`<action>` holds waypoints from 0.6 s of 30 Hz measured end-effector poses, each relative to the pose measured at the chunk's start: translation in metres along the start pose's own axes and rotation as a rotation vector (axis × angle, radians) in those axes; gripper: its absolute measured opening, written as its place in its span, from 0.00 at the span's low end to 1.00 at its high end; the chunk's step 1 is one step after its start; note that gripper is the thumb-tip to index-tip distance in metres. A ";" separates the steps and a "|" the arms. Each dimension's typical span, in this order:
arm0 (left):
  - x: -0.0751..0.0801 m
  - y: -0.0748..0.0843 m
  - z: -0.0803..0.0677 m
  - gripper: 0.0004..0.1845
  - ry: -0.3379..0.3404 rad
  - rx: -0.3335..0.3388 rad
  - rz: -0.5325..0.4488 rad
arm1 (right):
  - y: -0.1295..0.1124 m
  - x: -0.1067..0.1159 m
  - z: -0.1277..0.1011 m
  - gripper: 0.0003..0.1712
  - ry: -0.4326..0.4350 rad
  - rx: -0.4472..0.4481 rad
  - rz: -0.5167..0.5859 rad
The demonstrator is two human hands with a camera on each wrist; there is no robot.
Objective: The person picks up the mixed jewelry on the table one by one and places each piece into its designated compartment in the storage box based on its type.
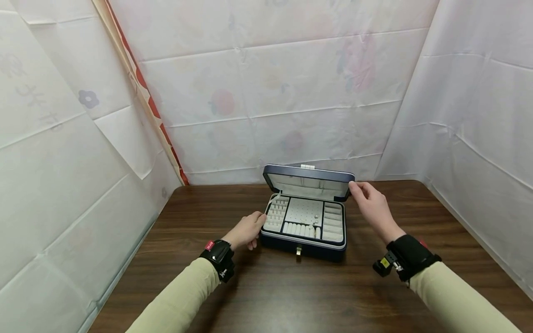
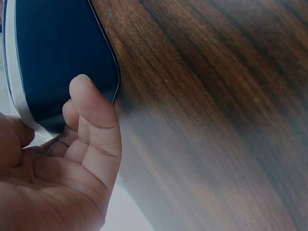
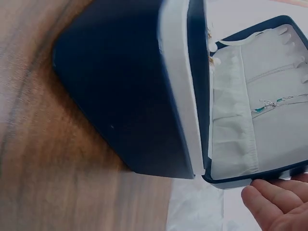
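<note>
Fingers [image 1: 354, 186] of the right hand [image 1: 372, 203] pinch the right corner of the lid [image 1: 308, 181] of the jewellery box [image 1: 304, 222], lid raised and tilted back, hinge along the far edge. Left hand [image 1: 247, 230] rests against the box's left side, fingers [image 2: 89, 108] loosely curled on the dark wall, bracing rather than gripping. Box sits mid-bench [image 1: 291, 296], between both hands, long axis left to right, clasp [image 1: 298, 251] facing the person. Navy smooth shell, rounded corners, pale grey rim; inside, cream padded lining, ring rolls [image 1: 300, 229], small compartments. A thin chain [image 3: 276, 102] hangs inside the lid. Bench is dark wood grain; white sheets [image 1: 270, 92] behind.
</note>
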State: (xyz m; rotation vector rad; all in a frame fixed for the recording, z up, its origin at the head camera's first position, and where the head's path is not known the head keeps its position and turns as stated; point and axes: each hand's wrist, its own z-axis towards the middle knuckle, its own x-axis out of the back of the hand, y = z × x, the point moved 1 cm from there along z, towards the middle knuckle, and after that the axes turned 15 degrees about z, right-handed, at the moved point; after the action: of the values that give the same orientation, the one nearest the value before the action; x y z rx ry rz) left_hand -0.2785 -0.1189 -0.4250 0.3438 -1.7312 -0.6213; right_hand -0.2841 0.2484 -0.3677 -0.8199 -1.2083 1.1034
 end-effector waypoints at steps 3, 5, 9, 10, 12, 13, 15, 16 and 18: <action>0.000 0.000 0.000 0.22 0.003 -0.005 -0.001 | 0.001 -0.001 -0.006 0.46 -0.026 -0.024 0.026; 0.000 0.000 -0.001 0.22 0.003 -0.006 -0.003 | 0.002 -0.001 -0.011 0.46 -0.044 -0.037 0.039; 0.000 0.000 -0.001 0.22 -0.001 -0.004 -0.008 | 0.004 -0.001 -0.020 0.44 -0.066 -0.044 0.064; 0.000 0.000 -0.001 0.22 -0.003 -0.004 -0.010 | 0.005 -0.002 -0.023 0.44 -0.071 -0.042 0.069; 0.000 0.000 -0.001 0.22 -0.005 -0.006 -0.015 | 0.008 -0.003 -0.027 0.43 -0.079 -0.035 0.077; 0.000 0.000 -0.001 0.22 -0.006 -0.007 -0.016 | 0.010 -0.003 -0.029 0.42 -0.083 -0.030 0.079; 0.000 -0.001 0.000 0.22 -0.007 -0.007 -0.018 | 0.013 -0.004 -0.033 0.41 -0.092 -0.019 0.082; 0.000 -0.001 0.000 0.21 -0.007 -0.007 -0.020 | 0.015 -0.005 -0.035 0.40 -0.096 -0.014 0.084; -0.001 -0.001 0.000 0.21 -0.006 -0.007 -0.020 | 0.018 -0.006 -0.039 0.39 -0.104 -0.003 0.086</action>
State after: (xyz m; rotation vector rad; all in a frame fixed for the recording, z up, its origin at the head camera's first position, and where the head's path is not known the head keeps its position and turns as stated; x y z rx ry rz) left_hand -0.2783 -0.1192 -0.4257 0.3552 -1.7325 -0.6428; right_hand -0.2503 0.2507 -0.3943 -0.8315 -1.2711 1.2275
